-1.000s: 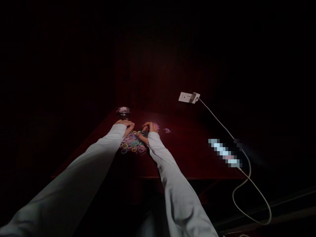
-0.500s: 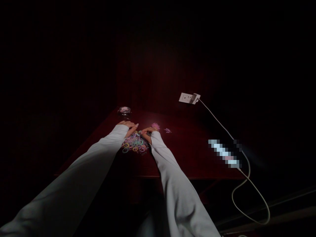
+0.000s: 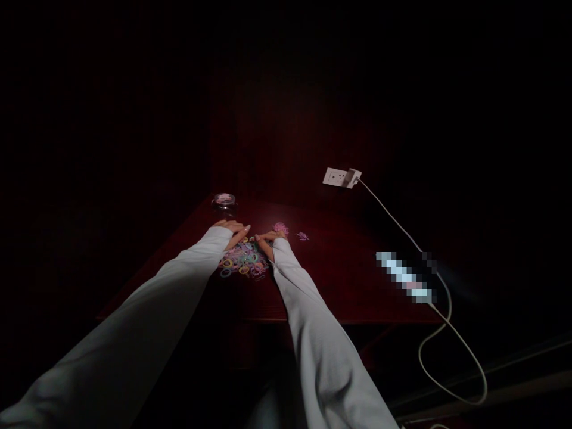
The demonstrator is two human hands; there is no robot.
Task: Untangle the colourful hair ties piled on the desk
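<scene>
A loose heap of small multicoloured hair ties [image 3: 243,262] lies on the dark red table, between and in front of my hands. My left hand [image 3: 235,228] reaches over its far left side, fingers stretched out and thumb apart, nothing seen in it. At the far right edge of the heap is my right hand [image 3: 269,237], with finger and thumb tips close together. Whatever they pinch, if anything, is too small to make out. Just beyond that hand sits a little pink bunch of hair ties [image 3: 280,228], and right of it a smaller purple bunch [image 3: 302,236].
A clear round jar [image 3: 224,201] with pink in its top stands at the table's [image 3: 339,286] back left. On the wall, a socket [image 3: 339,177] holds a plug whose white cable [image 3: 388,213] runs down to a blurred-out device [image 3: 404,277] on the right.
My right finger and thumb have shifted slightly at the edge of the heap. The left hand has hardly moved, and the view has drifted a little.
</scene>
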